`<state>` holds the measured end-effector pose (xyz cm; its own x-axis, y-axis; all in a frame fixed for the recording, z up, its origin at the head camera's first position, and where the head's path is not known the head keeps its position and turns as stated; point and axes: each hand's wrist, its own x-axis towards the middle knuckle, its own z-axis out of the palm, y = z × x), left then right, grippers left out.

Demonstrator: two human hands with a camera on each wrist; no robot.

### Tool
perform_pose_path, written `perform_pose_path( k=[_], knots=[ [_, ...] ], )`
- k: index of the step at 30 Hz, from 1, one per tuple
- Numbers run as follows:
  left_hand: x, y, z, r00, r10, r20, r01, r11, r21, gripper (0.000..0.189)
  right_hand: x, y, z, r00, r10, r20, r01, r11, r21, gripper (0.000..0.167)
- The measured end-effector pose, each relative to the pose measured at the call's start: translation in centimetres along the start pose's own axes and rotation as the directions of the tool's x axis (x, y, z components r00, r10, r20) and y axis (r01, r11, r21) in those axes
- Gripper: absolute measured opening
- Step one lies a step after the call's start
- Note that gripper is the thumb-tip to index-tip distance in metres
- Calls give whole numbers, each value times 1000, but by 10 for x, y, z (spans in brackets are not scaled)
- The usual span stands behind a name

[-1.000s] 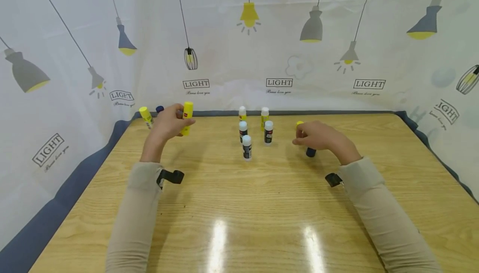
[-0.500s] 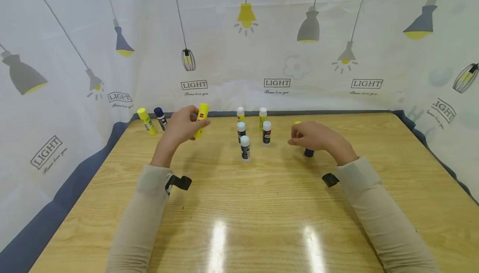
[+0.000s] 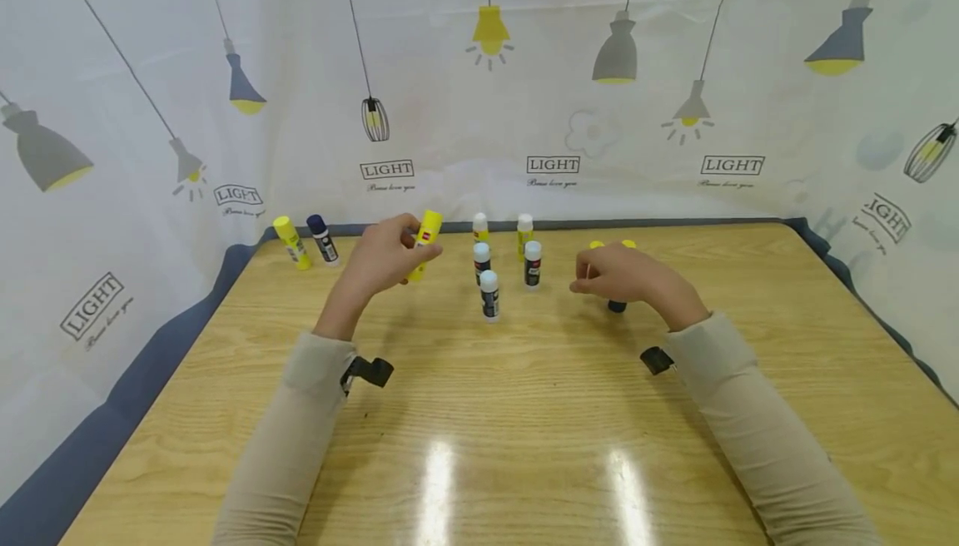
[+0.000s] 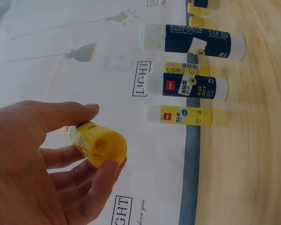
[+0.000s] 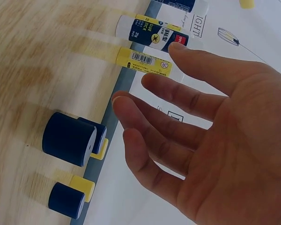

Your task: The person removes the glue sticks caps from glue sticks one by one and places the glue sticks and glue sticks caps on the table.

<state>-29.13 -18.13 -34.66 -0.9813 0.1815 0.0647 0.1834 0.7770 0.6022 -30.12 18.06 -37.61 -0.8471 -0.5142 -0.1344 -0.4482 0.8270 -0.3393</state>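
Observation:
My left hand point(image 3: 382, 255) holds a yellow glue stick point(image 3: 428, 231) above the table, between thumb and fingers, slightly tilted. In the left wrist view the hollow end of this glue stick point(image 4: 103, 145) faces the camera. To its right stand several white-topped glue sticks, among them a navy one point(image 3: 490, 300) in front and a yellow one point(image 3: 525, 240) behind. My right hand point(image 3: 629, 271) hovers with loosely bent fingers and nothing in them. Near it, in the right wrist view, are a large navy cap point(image 5: 68, 138), a smaller navy cap point(image 5: 65, 199) and a yellow cap point(image 5: 83, 187).
At the back left of the wooden table point(image 3: 479, 413) stand a yellow-capped glue stick point(image 3: 292, 243) and a navy-capped glue stick point(image 3: 323, 240). A white cloth point(image 3: 449, 138) printed with lamps hangs behind the table and along its sides.
My left hand has carried the yellow glue stick to the right, closer to the middle group, and the stick leans more. The right hand has stayed almost in place.

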Motion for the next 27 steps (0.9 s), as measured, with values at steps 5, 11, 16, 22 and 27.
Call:
perform_pose_path(
  k=[5,11,16,22,27],
  knots=[
    [-2,4,0,999,28,18,-29,1000,6,54,2,1,0,1000,1,3,-1,1000,-13,21],
    [-2,5,3,998,51,24,-51,999,-6,54,2,1,0,1000,0,-2,0,1000,-9,22],
    [-5,9,6,997,72,19,-72,997,-22,51,2,1,1,1000,-13,-7,13,1000,-5,21],
    [-7,18,15,994,103,28,-103,995,-19,51,1,-1,1,999,-30,-26,30,1000,-8,21],
    [-8,28,24,990,133,34,-134,991,12,46,-1,-8,-1,997,-55,-57,57,998,28,21]
  ],
)
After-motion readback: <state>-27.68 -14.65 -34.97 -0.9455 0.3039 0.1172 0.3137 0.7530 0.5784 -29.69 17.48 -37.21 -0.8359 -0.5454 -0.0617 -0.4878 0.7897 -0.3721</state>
